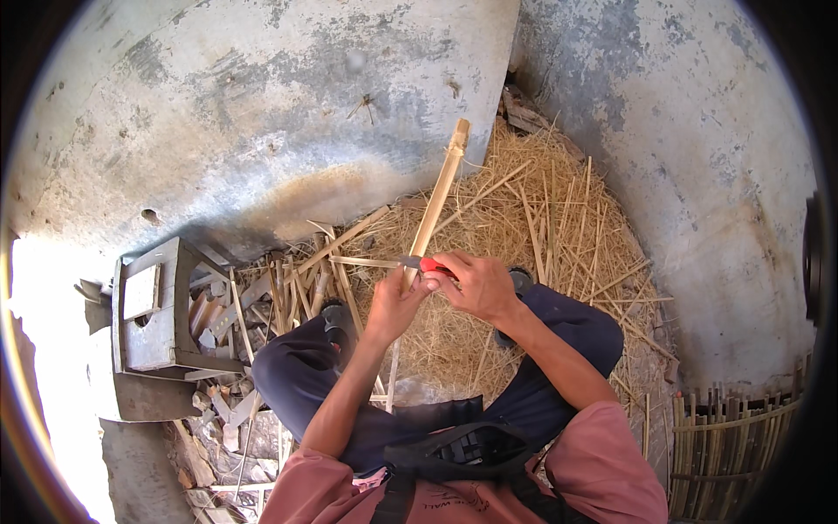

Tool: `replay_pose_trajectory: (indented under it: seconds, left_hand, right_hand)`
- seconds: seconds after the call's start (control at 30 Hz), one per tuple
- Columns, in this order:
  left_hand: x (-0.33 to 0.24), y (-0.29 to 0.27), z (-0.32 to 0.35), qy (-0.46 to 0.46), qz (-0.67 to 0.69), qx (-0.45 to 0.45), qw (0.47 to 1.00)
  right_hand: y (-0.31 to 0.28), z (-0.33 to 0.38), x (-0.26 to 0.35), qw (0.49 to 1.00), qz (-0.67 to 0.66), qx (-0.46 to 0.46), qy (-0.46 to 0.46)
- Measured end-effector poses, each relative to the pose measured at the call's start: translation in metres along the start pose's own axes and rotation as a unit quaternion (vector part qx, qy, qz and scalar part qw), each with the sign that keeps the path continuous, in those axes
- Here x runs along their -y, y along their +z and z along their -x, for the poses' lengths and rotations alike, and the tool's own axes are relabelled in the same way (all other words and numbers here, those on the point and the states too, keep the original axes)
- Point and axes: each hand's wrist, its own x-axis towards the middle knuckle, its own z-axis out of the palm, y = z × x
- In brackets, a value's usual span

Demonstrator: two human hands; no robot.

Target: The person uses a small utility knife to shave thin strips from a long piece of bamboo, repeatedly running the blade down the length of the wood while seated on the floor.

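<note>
A long, pale bamboo strip [438,196] slants up and away between my knees, with a thicker, notched far end. My left hand [393,306] is closed around its near part, and a thin pale length shows below that hand. In my right hand [482,285] is a knife [431,265] with a red handle, gripped right beside the left fingers. Its blade points left across the strip and appears to touch it. My fingers partly hide where blade and bamboo meet.
Fine shavings [524,218] and loose bamboo strips cover the floor ahead. At left, a wooden box-like frame [157,306] stands beside rubble and scrap sticks. A woven bamboo basket [733,445] sits at lower right. Worn plaster walls [305,105] enclose the corner.
</note>
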Motion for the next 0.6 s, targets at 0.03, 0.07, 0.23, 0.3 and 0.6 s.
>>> replay_pose_trajectory:
  seconds: [0.03, 0.07, 0.23, 0.3, 0.6]
  left_hand:
    - [-0.002, 0.0, 0.001, 0.006, 0.002, -0.003, 1.0]
    - [-0.002, 0.0, 0.0, 0.002, -0.003, 0.002, 1.0]
    - [-0.003, 0.0, 0.0, 0.002, 0.0, 0.002, 1.0]
    - [-0.004, 0.0, 0.0, -0.015, -0.003, 0.011, 1.0]
    - [-0.006, 0.003, 0.002, 0.007, -0.015, 0.004, 1.0]
  right_hand:
    - [0.0, 0.0, 0.0, 1.0, 0.002, -0.005, 0.0]
    - [0.0, 0.0, 0.0, 1.0, 0.002, -0.008, 0.0]
    - [-0.006, -0.004, 0.004, 1.0, 0.014, -0.002, 0.004]
    - [-0.007, -0.005, 0.002, 1.0, 0.02, -0.015, 0.007]
    - [-0.013, -0.01, -0.003, 0.999, 0.025, -0.041, -0.001]
